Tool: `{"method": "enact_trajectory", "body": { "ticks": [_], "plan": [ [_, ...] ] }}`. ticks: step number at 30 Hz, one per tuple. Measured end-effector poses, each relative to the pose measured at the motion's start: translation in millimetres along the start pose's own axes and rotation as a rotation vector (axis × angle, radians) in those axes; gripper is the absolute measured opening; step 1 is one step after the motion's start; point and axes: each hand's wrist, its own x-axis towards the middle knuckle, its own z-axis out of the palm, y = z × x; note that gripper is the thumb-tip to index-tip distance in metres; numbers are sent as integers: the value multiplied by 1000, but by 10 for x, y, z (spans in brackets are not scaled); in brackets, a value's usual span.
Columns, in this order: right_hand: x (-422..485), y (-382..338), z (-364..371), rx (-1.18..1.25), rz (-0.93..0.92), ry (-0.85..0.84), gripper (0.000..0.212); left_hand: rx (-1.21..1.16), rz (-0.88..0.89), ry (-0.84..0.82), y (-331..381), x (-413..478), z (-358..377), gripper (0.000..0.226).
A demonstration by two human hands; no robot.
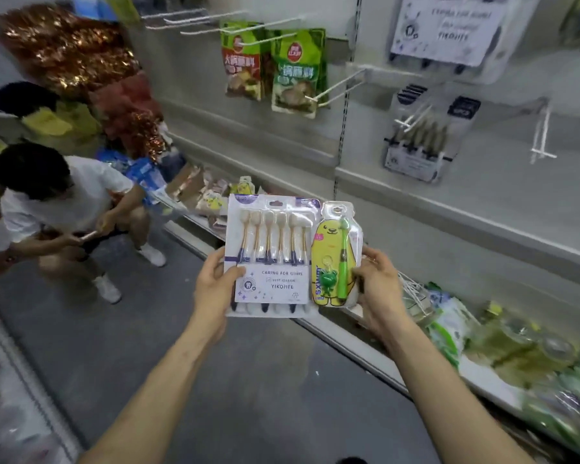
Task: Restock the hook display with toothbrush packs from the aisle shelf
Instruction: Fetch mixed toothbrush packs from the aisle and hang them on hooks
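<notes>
Head view: the left hand (pixel 215 289) has its fingers curled round the lower left edge of the six-brush pack (pixel 268 256). The right hand (pixel 379 289) pinches the yellow single-brush pack (pixel 335 256). Both are held up near the shelving, below the hooks. Best hang one at a time, lining its top hole with a bare hook (pixel 340 87) and sliding it level. Two packs in hand; two hung packs (pixel 422 142) far right.

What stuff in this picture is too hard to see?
All in the head view:
1. The big toothbrush pack: its lower left corner is under the left hand, and the tiny print is too small.
2. The yellow pack: its lower right edge is under the right hand.
3. The hanging pack top right: blurred, cut by the top edge.
4. The green packets on the low shelf: blurred.
</notes>
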Motion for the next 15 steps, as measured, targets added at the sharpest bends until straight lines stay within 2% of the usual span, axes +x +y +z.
{"method": "enact_trajectory", "body": {
  "ticks": [9, 15],
  "plan": [
    [836, -311, -270, 57, -105, 242, 40, -33, 8, -281, 21, 1001, 991, 42],
    [956, -462, -483, 82, -157, 403, 38, -13, -15, -446, 100, 1355, 1479, 44]
  ]
}}
